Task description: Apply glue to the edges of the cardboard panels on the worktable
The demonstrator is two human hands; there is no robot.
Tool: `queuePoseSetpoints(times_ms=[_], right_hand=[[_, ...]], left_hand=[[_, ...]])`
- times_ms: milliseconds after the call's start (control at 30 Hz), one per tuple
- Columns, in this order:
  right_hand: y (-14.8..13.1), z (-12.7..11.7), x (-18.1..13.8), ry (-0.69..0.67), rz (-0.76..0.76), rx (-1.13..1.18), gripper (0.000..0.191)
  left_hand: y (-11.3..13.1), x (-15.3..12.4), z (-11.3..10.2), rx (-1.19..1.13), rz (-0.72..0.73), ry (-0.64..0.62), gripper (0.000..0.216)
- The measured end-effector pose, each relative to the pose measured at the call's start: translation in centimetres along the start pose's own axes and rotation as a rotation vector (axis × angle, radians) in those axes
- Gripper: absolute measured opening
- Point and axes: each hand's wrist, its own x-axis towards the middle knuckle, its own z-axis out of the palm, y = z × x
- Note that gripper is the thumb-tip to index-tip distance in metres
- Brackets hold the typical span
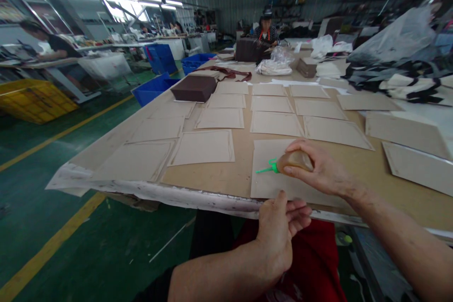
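Nearest us, our spread left hand [281,226] steadies the cardboard panel [269,186] while our right hand [320,170] pinches a glue bottle [295,160], nozzle [266,169] pointing left.

Amber squeeze bottle [295,160], green nozzle pointing left, on its side over the nearest beige sheet [269,186].

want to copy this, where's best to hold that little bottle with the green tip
Likely the rounded amber body of the bottle, from above and the right, as the right hand does now. Its thin green nozzle points left over the card sheet, so keep that end free.
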Motion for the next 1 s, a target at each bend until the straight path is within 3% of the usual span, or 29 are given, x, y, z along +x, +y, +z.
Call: queuePoseSetpoints(times_ms=[200,433,733,1000], right_hand=[[1.8,0.6,1.2,0.114,-0.016,-0.083,0.026],[-0.8,-1.2,0.3,-0.13,-0.001,0.071,0.026],[2.6,0.8,4.0,0.1,-0.037,-0.112,0.023],[1.9,0.0,4.0,0.05,-0.009,-0.153,0.026]], left_hand=[[-0.1,0.1,-0.1,0.002,0.002,0.002,0.027],[-0.2,0.1,-0.1,-0.004,0.014,0.008,0.026],[-0.4,0.5,-0.3,0.022,0.034,-0.004,0.026],[-0.5,0.4,-0.3,0.027,0.045,-0.01,0.025]])
